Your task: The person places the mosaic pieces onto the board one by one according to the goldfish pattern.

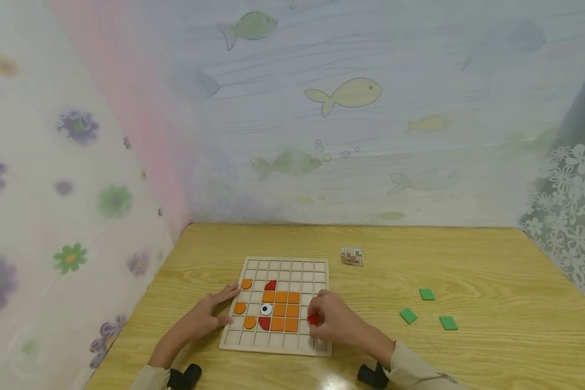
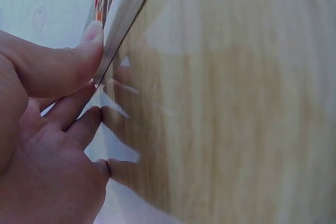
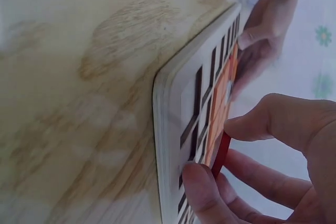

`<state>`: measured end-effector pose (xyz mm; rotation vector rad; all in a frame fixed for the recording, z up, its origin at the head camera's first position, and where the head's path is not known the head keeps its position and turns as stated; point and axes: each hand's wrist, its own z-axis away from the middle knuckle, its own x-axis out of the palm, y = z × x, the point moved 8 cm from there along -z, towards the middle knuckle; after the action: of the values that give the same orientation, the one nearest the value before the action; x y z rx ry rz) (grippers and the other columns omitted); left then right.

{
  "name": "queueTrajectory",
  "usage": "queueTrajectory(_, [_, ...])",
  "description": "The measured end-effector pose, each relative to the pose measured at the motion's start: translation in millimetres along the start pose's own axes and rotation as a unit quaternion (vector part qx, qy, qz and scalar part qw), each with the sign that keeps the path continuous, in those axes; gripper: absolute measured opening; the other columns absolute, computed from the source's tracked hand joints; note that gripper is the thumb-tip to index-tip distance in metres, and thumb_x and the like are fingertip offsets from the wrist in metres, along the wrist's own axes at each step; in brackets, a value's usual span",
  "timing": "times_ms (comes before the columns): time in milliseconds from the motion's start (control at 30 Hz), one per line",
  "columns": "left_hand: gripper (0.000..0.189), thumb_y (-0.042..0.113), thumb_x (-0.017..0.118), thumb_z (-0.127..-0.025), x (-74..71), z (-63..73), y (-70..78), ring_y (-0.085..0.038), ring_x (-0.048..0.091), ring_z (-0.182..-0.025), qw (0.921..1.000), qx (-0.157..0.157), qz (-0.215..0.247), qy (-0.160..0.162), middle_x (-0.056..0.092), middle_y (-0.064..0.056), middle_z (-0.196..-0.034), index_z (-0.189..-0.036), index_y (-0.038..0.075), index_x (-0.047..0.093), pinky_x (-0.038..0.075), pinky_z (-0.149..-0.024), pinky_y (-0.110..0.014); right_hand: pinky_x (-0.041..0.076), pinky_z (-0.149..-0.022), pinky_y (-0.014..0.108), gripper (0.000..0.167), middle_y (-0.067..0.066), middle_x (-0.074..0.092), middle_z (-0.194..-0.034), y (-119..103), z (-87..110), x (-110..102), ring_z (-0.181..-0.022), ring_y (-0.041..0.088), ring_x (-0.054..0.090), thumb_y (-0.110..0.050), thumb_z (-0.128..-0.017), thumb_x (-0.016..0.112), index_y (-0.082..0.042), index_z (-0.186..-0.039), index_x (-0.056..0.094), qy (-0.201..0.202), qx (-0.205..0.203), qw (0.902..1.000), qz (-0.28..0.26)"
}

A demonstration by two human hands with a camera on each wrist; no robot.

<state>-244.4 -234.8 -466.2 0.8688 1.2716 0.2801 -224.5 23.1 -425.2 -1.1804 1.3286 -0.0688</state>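
Observation:
A wooden grid board (image 1: 253,339) lies on the table, several of its cells filled. Orange squares (image 1: 279,310) form a block in the middle. Red curved tiles (image 1: 265,324) and a white eye disc (image 1: 266,309) sit at its left, and orange discs (image 1: 240,308) farther left. My right hand (image 1: 338,319) pinches a red tile (image 3: 222,155) between thumb and fingers, over the board's right-hand columns. With fingers spread, my left hand (image 1: 206,316) rests at the board's left edge, thumb against the rim in the left wrist view.
Several green square tiles (image 1: 408,316) lie on the table (image 1: 497,276) to the right of the board. A small card (image 1: 352,257) with a printed grid lies behind the board's right corner. A wall with painted fish (image 1: 357,93) closes off the back.

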Motion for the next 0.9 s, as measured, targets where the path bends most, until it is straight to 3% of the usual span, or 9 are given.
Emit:
queueTrajectory(300, [0.063,0.013,0.066,-0.087,-0.2,1.0,4.8,-0.039,0.019,-0.139,1.0000,0.003,0.002,-0.002,0.029,-0.014,-0.152,-0.144,0.003,0.040,-0.001,-0.108,-0.064,0.044,-0.053,0.016,0.009,-0.001,0.049,-0.075,1,-6.2,12,-0.068,0.007,0.043,-0.002,-0.069,0.071,-0.006,-0.073,0.063,-0.028,0.012,0.9993,0.022])
queueTrajectory(700, [0.063,0.015,0.067,-0.087,-0.8,0.9,4.1,-0.038,0.020,-0.139,1.0000,0.004,-0.006,0.001,0.030,-0.012,-0.152,-0.144,0.005,0.041,0.001,-0.108,-0.064,0.042,-0.055,0.015,0.005,-0.001,0.055,-0.073,-2,-6.4,16,-0.067,0.004,0.043,-0.003,-0.076,0.072,-0.004,-0.080,0.069,-0.022,-0.029,0.9983,0.047])
queueTrajectory(900, [0.063,0.014,0.067,-0.087,-0.1,0.0,3.4,-0.038,0.020,-0.139,0.9999,0.007,-0.007,-0.001,0.030,-0.013,-0.152,-0.144,0.005,0.041,0.001,-0.108,-0.064,0.044,-0.056,0.016,0.007,0.001,0.057,-0.077,-4,-5.7,16,-0.068,0.007,0.048,0.001,-0.079,0.072,-0.002,-0.085,0.071,-0.025,-0.026,0.9988,0.033])
